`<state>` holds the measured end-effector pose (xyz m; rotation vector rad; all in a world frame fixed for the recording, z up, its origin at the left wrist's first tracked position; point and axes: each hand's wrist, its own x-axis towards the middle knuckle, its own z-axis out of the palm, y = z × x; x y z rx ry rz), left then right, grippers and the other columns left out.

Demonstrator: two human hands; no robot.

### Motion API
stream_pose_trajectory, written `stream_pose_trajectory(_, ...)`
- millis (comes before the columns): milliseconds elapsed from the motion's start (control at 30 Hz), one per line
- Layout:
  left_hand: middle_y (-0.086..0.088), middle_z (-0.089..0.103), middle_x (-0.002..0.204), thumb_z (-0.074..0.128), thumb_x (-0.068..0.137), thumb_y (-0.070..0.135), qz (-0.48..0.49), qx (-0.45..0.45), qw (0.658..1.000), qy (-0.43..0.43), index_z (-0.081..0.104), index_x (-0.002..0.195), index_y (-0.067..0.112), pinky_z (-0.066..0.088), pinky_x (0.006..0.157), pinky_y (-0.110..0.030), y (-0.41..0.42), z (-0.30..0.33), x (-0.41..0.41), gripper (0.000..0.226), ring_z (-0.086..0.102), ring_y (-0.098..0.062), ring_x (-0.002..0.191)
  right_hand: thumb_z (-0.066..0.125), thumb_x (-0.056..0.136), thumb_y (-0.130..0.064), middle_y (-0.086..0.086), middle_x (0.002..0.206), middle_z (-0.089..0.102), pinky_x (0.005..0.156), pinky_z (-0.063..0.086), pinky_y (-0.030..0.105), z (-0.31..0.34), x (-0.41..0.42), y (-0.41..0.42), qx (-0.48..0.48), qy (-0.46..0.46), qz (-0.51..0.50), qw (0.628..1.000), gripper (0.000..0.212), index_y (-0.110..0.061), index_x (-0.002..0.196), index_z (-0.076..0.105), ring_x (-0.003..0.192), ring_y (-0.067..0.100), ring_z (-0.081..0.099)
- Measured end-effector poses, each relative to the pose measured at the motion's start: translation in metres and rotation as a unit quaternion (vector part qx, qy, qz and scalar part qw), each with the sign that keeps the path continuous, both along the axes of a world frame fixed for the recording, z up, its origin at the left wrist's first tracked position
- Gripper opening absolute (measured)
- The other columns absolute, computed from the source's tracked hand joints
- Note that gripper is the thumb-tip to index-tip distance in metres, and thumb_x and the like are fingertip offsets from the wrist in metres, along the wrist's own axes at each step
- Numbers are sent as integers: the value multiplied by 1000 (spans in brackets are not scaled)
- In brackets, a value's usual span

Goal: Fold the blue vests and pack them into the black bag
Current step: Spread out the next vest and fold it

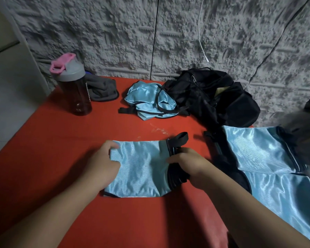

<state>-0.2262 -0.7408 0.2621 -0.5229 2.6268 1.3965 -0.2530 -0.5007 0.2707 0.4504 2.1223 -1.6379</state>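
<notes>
While a dark water bottle (73,86) with a grey lid and pink cap stands at the far left of the red table (61,158), a grey cloth (102,90) lies just behind and beside it. Nearer the front, the left hand (104,163) grips the left edge of a folded blue vest (138,169), fingers curled over the fabric. This vest lies flat on the table, in front of the person. At its right end, the right hand (188,163) clutches the bunched black straps (175,158). Farther back, a crumpled blue vest (149,99) lies touching the black bag (213,97), which sits open against the textured wall (168,33). At the right edge, a spread blue vest (268,161) hangs partly over the table's side.
</notes>
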Motion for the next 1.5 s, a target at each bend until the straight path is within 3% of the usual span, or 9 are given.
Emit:
stream_pose_trajectory(300, -4, 53, 49, 57, 81, -8, -63, -11, 998, 3, 75, 101, 35, 28, 40, -23, 13, 23, 15, 51, 34, -14, 38, 66, 85, 8, 18, 99, 77, 80, 62, 41, 10, 12, 20, -13, 39, -12, 999, 36, -9, 116, 68, 89, 33, 75)
stream_pose_trajectory(467, -26, 70, 98, 70, 78, 4, -82, 21, 996, 18, 76, 99, 43, 45, 66, -37, 21, 31, 33, 45, 63, -40, 75, 69, 81, 6, 18, 101, 76, 88, 60, 49, 24, 25, 34, -14, 56, -1, 998, 34, -10, 112, 70, 94, 36, 74)
stream_pose_trajectory(567, -14, 74, 98, 71, 66, 15, -76, 94, 993, 14, 76, 99, 46, 44, 63, -29, 30, 39, 46, 46, 66, -29, 74, 76, 73, -4, 16, 100, 77, 89, 60, 53, 36, 33, 50, -7, 69, 6, 998, 40, -15, 111, 72, 93, 35, 75)
stream_pose_trajectory(733, 7, 77, 103, 60, 82, -16, -118, 160, 980, 8, 77, 107, 32, 47, 52, -22, 69, 57, 67, 56, 73, -15, 85, 81, 60, -23, 15, 101, 76, 86, 59, 57, 69, 60, 103, 52, 94, 15, 994, 49, -16, 108, 74, 95, 37, 73)
stream_pose_trajectory(1000, -3, 76, 104, 63, 82, -17, -204, 204, 957, 22, 71, 114, 28, 53, 61, -21, 170, 78, 79, 56, 72, -6, 75, 77, 81, -2, 18, 96, 75, 80, 61, 48, 116, 106, 201, 149, 93, -56, 983, 22, -21, 92, 72, 81, 33, 74)
stream_pose_trajectory(1067, -3, 74, 98, 65, 81, -13, -226, 193, 954, 38, 70, 114, 32, 45, 53, -18, 200, 79, 80, 56, 62, -1, 58, 82, 74, -6, 16, 96, 76, 84, 62, 47, 119, 116, 224, 180, 82, -76, 977, 23, -20, 90, 72, 87, 32, 75)
stream_pose_trajectory(1167, -4, 73, 100, 72, 77, -3, -242, 166, 955, 48, 69, 117, 39, 50, 64, -30, 240, 73, 80, 58, 60, -11, 66, 85, 57, -17, 16, 94, 76, 82, 62, 50, 109, 130, 256, 214, 59, -106, 969, 39, -11, 94, 76, 87, 34, 74)
stream_pose_trajectory(1333, -7, 70, 97, 69, 76, -1, -259, 146, 954, 28, 66, 126, 38, 47, 62, -29, 284, 58, 79, 63, 56, -18, 65, 84, 73, -4, 8, 80, 73, 54, 57, 19, 88, 151, 289, 235, 43, -142, 961, 30, -10, 101, 76, 66, 19, 69)
stream_pose_trajectory(1500, -8, 59, 85, 67, 84, -3, -262, 114, 958, -7, 61, 132, 33, 47, 53, -30, 297, 50, 81, 60, 49, -21, 56, 86, 70, -11, 10, 85, 76, 76, 63, 39, 68, 145, 308, 254, 61, -185, 947, 31, -17, 99, 78, 79, 27, 73)
